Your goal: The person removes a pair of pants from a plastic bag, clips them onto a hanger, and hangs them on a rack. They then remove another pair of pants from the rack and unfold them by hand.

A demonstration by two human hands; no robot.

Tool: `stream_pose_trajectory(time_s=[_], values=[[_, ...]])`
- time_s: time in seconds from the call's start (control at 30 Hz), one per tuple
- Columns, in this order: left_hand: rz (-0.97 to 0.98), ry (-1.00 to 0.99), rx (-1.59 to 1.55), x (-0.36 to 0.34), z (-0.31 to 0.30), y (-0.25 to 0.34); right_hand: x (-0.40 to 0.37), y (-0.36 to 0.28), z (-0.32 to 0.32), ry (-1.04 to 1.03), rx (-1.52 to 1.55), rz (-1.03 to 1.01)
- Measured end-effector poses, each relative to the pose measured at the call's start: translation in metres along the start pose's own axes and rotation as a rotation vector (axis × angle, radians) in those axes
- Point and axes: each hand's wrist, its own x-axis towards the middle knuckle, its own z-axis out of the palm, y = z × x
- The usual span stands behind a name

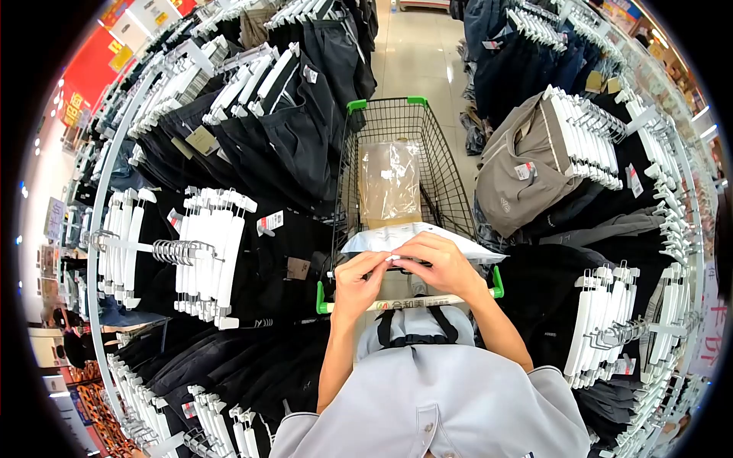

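Observation:
My left hand (360, 279) and my right hand (438, 264) meet above the shopping cart's handle, fingertips together. Both are closed in a pinch on a small white piece (392, 259), too small to name. Just beyond my fingers, a white plastic bag (450, 243) lies across the near end of the green-cornered cart (447, 153). Farther inside the basket is a brown package in clear plastic (389, 179). The cart's handle bar (408, 304) runs below my wrists.
Racks of dark trousers (286, 145) on white hangers (210, 252) stand close on the left. On the right hang more garments, including grey-brown trousers (513, 156). Ahead, a tiled aisle (416, 53) runs between the racks.

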Motion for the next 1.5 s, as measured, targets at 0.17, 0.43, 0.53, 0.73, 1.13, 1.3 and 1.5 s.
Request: stream_pose_trajectory(time_s=[0.17, 0.43, 0.53, 0.73, 1.13, 1.3, 1.5], values=[[0.004, 0.0, 0.032, -0.002, -0.002, -0.001, 0.004, 0.005, 0.004, -0.019, 0.031, -0.016], [-0.137, 0.162, -0.102, -0.008, -0.041, -0.022, -0.028, 0.042, -0.05, 0.024, -0.247, 0.082], [-0.171, 0.195, -0.147, -0.01, -0.051, -0.032, -0.054, 0.056, -0.086, 0.046, -0.35, 0.209], [-0.253, 0.25, -0.241, -0.008, -0.058, -0.041, -0.087, 0.06, -0.125, 0.048, -0.423, 0.371], [-0.2, 0.066, -0.148, -0.003, -0.036, -0.042, -0.029, 0.044, -0.071, -0.169, -0.23, 0.302], [-0.201, 0.091, -0.126, -0.005, -0.041, -0.039, -0.016, 0.053, -0.052, -0.291, -0.236, 0.267], [-0.221, 0.203, -0.173, -0.01, -0.043, -0.04, -0.007, 0.044, -0.043, -0.325, -0.167, 0.352]])
